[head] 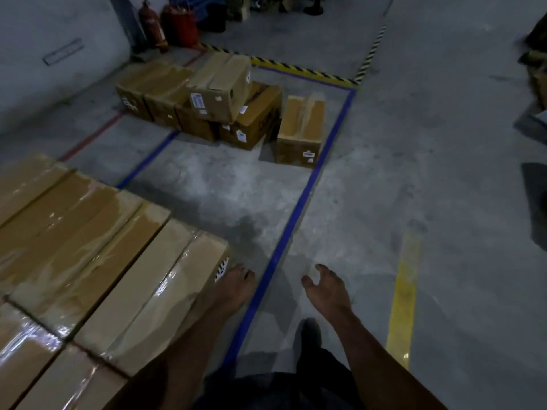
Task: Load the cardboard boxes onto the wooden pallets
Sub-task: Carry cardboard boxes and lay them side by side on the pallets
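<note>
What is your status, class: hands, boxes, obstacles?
Left hand and right hand open, holding nothing. Loose boxes on floor ahead; stacked boxes at left. Nothing lies on the floor between.

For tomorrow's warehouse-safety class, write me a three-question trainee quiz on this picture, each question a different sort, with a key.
1. True or false: both hands are empty.
2. Which colour tape outlines the floor bay around the loose boxes? A red, B blue, C green.
3. Fill in: one box lies tilted on top of the ____.

Key:
1. True: left hand and right hand hold nothing.
2. B, the blue tape.
3. Pile: the tilted box rests on the pile of boxes.
</note>
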### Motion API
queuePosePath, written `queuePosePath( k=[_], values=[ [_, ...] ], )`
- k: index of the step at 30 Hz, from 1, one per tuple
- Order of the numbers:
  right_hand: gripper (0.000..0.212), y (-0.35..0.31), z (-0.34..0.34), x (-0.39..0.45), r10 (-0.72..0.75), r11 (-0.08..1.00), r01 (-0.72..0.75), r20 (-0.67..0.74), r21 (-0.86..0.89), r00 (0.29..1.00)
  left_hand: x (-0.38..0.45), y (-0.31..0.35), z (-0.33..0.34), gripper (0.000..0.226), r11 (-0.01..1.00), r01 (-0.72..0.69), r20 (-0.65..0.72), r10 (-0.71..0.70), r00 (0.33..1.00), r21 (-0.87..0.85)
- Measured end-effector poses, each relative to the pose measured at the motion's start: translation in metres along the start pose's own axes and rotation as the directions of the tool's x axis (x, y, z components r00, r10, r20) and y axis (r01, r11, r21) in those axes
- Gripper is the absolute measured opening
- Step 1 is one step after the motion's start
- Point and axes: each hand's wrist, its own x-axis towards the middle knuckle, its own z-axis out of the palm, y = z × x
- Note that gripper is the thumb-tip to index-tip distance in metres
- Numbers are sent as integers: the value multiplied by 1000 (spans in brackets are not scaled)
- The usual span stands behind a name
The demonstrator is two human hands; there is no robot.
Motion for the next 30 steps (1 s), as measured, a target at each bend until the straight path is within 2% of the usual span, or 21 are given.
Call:
queuePosePath(
  k=[4, 10, 14, 19, 26, 30],
  values=[
    [68, -32, -77, 101, -71, 996, 74, 50, -57, 996, 78, 91, -6, 35, 999, 38, -39, -38, 999, -11],
    [65, -86, -156, 221, -137, 986, 142, 67, -85, 988, 188, 177, -23, 46, 987, 104, -87, -116, 989, -124],
    [65, -105, -179, 317, -117, 984, 128, 97, -127, 988, 283, 211, -17, 56, 973, 136, -45, -147, 988, -189],
    [66, -150, -209, 443, -51, 987, 71, 140, -147, 989, 417, 267, -28, 55, 971, 186, 11, -186, 982, -151],
    [62, -236, -285, 594, -83, 991, 88, 57, -103, 995, 584, 392, -93, 56, 982, 125, 10, -125, 992, -145],
    [59, -272, -315, 690, -47, 999, 47, 44, -10, 998, 670, 446, -116, 48, 967, 169, -1, -173, 985, -188]
  ],
)
